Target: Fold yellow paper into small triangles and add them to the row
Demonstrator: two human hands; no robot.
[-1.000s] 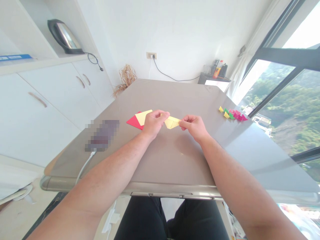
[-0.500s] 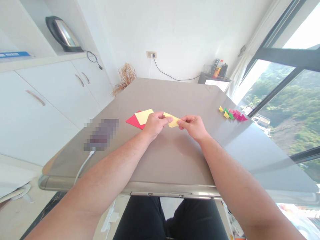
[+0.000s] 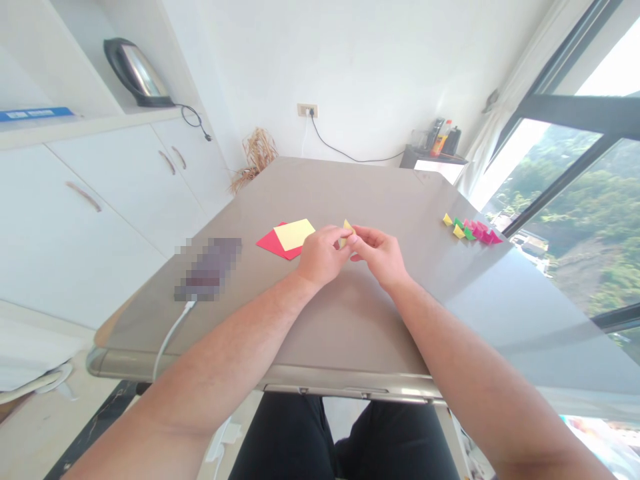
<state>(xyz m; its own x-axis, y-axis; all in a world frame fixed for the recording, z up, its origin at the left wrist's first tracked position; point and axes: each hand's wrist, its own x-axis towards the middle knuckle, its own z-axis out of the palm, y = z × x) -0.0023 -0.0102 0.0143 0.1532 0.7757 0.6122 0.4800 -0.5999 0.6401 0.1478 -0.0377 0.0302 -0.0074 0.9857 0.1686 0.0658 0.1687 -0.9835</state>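
Observation:
Between my fingertips is a small folded piece of yellow paper (image 3: 349,227), mostly covered by the fingers; its pointed top sticks up. My left hand (image 3: 324,255) pinches it from the left, and my right hand (image 3: 381,252) grips it from the right, with the two hands touching. Just left of my left hand lie flat sheets on the table: a pale yellow sheet (image 3: 293,235) on top of a red sheet (image 3: 273,244).
Small folded paper pieces (image 3: 470,231) in yellow, green and pink stand at the right of the grey table (image 3: 345,327). A pixelated device (image 3: 210,270) with a white cable (image 3: 170,339) lies at left. Beyond are a kettle (image 3: 140,72) on a shelf and a window at right.
My hands have come together, and the yellow paper, stretched out sideways before, is now upright and mostly hidden by fingers. The view has shifted slightly.

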